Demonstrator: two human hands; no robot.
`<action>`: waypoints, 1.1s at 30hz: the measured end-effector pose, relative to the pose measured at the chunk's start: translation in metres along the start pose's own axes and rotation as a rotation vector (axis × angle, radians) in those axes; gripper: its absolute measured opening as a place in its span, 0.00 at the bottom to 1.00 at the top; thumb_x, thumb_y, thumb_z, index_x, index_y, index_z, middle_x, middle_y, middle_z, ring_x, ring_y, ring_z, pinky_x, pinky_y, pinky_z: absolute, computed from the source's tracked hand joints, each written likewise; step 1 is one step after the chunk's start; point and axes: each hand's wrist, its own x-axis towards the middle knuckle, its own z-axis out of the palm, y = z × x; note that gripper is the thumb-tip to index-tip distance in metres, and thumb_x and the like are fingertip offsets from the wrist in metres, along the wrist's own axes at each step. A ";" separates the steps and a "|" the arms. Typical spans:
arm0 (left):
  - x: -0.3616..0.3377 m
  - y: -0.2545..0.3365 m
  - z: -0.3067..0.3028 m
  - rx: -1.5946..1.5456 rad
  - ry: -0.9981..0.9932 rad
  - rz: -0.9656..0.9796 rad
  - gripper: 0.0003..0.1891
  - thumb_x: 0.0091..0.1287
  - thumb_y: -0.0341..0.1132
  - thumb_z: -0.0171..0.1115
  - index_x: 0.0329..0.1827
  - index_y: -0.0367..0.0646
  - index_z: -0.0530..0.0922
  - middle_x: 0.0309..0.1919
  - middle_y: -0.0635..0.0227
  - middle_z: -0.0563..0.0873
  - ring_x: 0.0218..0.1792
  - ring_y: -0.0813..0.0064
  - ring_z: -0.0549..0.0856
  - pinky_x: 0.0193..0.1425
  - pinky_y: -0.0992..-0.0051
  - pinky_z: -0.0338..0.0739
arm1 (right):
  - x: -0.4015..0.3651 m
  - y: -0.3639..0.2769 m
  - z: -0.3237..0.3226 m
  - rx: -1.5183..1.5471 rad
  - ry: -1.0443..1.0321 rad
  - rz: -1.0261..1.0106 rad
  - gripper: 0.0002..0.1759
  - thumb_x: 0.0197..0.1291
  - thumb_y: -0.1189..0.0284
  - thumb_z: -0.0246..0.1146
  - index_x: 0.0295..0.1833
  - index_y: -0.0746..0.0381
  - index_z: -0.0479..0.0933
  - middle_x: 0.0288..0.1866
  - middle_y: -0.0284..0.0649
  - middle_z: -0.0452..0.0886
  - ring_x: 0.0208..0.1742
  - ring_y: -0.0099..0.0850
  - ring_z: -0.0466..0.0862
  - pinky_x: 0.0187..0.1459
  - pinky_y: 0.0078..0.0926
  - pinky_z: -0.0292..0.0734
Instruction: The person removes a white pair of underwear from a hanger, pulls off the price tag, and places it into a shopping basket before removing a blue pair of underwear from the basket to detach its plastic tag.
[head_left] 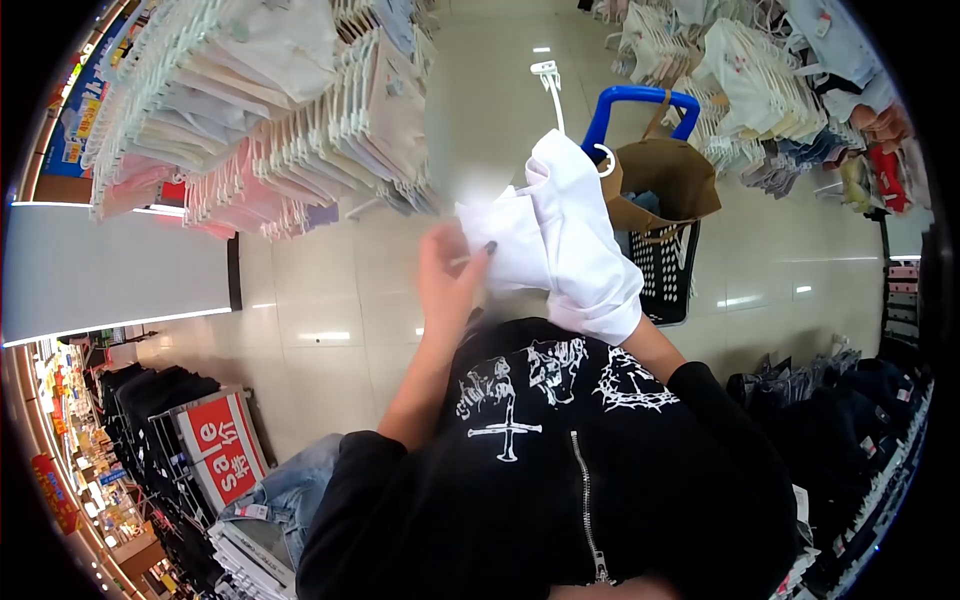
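In the head view, the white garment [590,250] is held up just above the middle of the frame, between the person's two arms, a bunched length of cloth slanting from upper centre down to the right. The left hand [455,270] is at the cloth's left edge, left of centre; its thumb, with a dark nail, lies against the fabric while the fingers are half curled and blurred, so whether they pinch the cloth cannot be told. The right forearm [655,348] comes up from the lower right and runs in under the garment's lower end, which covers the right hand; how far that hand is open, and what it grips, cannot be told. A white hanger [546,72] juts from the garment's top toward the upper edge of the frame. Just right of the garment, a brown paper bag [690,185] sits in a black basket [675,285] with a blue handle [650,93]. Racks of pale clothes [310,130] fill the upper left, and a red sale sign [222,450] stands at lower left.
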 end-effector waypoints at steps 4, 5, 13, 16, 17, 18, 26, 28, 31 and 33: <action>0.036 -0.010 -0.053 0.023 -0.166 -0.064 0.08 0.57 0.26 0.57 0.39 0.39 0.70 0.31 0.71 0.75 0.35 0.83 0.73 0.35 0.82 0.69 | 0.036 0.001 0.025 0.024 0.005 -0.070 0.13 0.61 0.67 0.49 0.42 0.65 0.71 0.36 0.40 0.76 0.37 0.28 0.77 0.38 0.24 0.74; 0.041 -0.003 -0.066 0.019 -0.148 -0.038 0.07 0.58 0.26 0.56 0.39 0.39 0.70 0.31 0.72 0.75 0.34 0.83 0.73 0.35 0.83 0.69 | 0.046 0.003 0.030 0.032 0.010 -0.080 0.13 0.61 0.67 0.49 0.42 0.66 0.71 0.36 0.40 0.76 0.37 0.28 0.77 0.39 0.24 0.74; 0.081 0.020 -0.158 -0.333 0.126 0.114 0.02 0.63 0.28 0.50 0.37 0.42 0.68 0.30 0.75 0.74 0.31 0.86 0.72 0.36 0.85 0.67 | 0.106 0.030 0.061 0.024 0.073 -0.166 0.14 0.61 0.67 0.49 0.43 0.66 0.71 0.37 0.42 0.77 0.38 0.29 0.78 0.40 0.24 0.74; 0.095 0.024 -0.179 -0.437 0.120 0.084 0.02 0.63 0.27 0.49 0.37 0.42 0.68 0.31 0.73 0.75 0.32 0.86 0.73 0.35 0.85 0.67 | 0.119 0.031 0.071 -0.015 0.114 -0.217 0.14 0.61 0.67 0.49 0.44 0.67 0.71 0.38 0.42 0.77 0.39 0.29 0.78 0.40 0.24 0.74; 0.099 0.031 -0.183 -0.456 0.126 0.102 0.02 0.63 0.27 0.49 0.37 0.42 0.68 0.31 0.73 0.75 0.32 0.86 0.73 0.35 0.85 0.67 | 0.121 0.027 0.076 -0.036 0.130 -0.240 0.14 0.61 0.67 0.48 0.44 0.67 0.71 0.38 0.42 0.77 0.39 0.30 0.78 0.40 0.24 0.74; 0.105 0.038 -0.186 -0.473 0.126 0.119 0.03 0.63 0.26 0.50 0.37 0.42 0.68 0.31 0.73 0.75 0.32 0.85 0.73 0.35 0.86 0.67 | 0.123 0.023 0.081 -0.062 0.146 -0.268 0.14 0.61 0.67 0.48 0.44 0.67 0.71 0.38 0.43 0.77 0.39 0.30 0.78 0.40 0.25 0.74; 0.131 0.075 -0.172 -0.101 0.039 0.360 0.01 0.62 0.26 0.50 0.35 0.41 0.68 0.27 0.72 0.75 0.28 0.85 0.73 0.32 0.85 0.68 | 0.083 0.007 0.099 -0.369 0.261 -0.369 0.13 0.63 0.67 0.44 0.42 0.67 0.67 0.41 0.51 0.77 0.40 0.37 0.80 0.39 0.30 0.78; 0.123 0.073 -0.149 0.093 -0.095 0.381 0.01 0.63 0.27 0.50 0.35 0.41 0.69 0.27 0.73 0.75 0.27 0.86 0.73 0.30 0.84 0.68 | 0.079 0.026 0.104 -0.351 0.253 -0.294 0.11 0.63 0.68 0.44 0.42 0.66 0.65 0.42 0.52 0.76 0.40 0.39 0.80 0.39 0.30 0.78; 0.098 0.062 -0.107 0.447 -0.458 0.437 0.07 0.59 0.27 0.49 0.39 0.41 0.70 0.27 0.56 0.75 0.26 0.57 0.77 0.28 0.67 0.69 | 0.088 0.064 0.120 -0.170 0.148 -0.160 0.15 0.63 0.68 0.44 0.48 0.66 0.67 0.46 0.49 0.75 0.45 0.37 0.78 0.45 0.31 0.74; 0.073 0.048 -0.084 0.487 -0.822 0.467 0.11 0.56 0.27 0.50 0.42 0.42 0.67 0.29 0.53 0.76 0.30 0.53 0.77 0.30 0.60 0.70 | 0.102 0.091 0.103 -0.539 -0.097 -0.328 0.19 0.64 0.63 0.43 0.51 0.66 0.66 0.51 0.46 0.72 0.49 0.36 0.76 0.48 0.30 0.73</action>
